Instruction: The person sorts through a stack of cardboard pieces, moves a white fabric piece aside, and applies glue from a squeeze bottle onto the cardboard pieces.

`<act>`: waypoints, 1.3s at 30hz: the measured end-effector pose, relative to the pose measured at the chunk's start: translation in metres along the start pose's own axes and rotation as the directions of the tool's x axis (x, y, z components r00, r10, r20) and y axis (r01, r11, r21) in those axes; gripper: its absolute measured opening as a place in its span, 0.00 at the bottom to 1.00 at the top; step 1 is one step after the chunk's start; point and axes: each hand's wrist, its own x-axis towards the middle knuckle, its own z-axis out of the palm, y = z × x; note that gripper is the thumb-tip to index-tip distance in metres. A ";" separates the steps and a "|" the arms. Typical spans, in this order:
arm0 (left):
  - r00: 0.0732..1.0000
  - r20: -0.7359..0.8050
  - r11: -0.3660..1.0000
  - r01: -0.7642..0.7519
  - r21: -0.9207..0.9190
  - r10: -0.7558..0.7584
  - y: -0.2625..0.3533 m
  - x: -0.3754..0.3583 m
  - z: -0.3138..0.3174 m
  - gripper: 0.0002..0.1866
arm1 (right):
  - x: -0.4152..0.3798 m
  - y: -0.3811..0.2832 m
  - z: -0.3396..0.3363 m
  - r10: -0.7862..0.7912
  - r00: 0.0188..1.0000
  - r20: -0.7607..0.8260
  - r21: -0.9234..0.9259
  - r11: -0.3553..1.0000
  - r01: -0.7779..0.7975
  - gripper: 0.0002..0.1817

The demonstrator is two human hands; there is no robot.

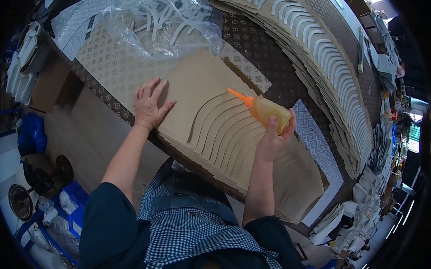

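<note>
My right hand (273,141) is wrapped round a squeeze bottle (269,111) of yellowish liquid with a long orange nozzle. The nozzle's tip points left, over the curved edges of overlapping brown sheets (234,130). These sheets lie fanned out, each one showing a narrow wavy strip beyond the one above it. My left hand (150,104) rests with fingers spread at the left edge of the top brown sheet (193,81), partly on the patterned table covering.
A clear plastic bag (171,33) of curved white strips lies at the back left. Along the right runs a long fanned stack of brown sheets (294,52) bearing white curved strips (318,48). A patterned pale strip (319,152) lies beside the near sheets. A wheeled stool or chair (38,180) stands at lower left.
</note>
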 end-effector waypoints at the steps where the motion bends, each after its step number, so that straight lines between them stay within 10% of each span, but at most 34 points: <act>1: 1.000 0.003 1.000 -0.010 0.009 0.010 0.000 0.000 0.001 0.32 | 0.000 0.001 0.000 0.005 1.000 -0.003 0.015 1.000 -0.005 0.32; 39: 0.999 -0.001 0.999 0.032 -0.023 -0.032 -0.005 -0.004 0.007 0.34 | -0.013 0.013 0.007 0.219 0.940 0.261 0.146 0.954 -0.262 0.32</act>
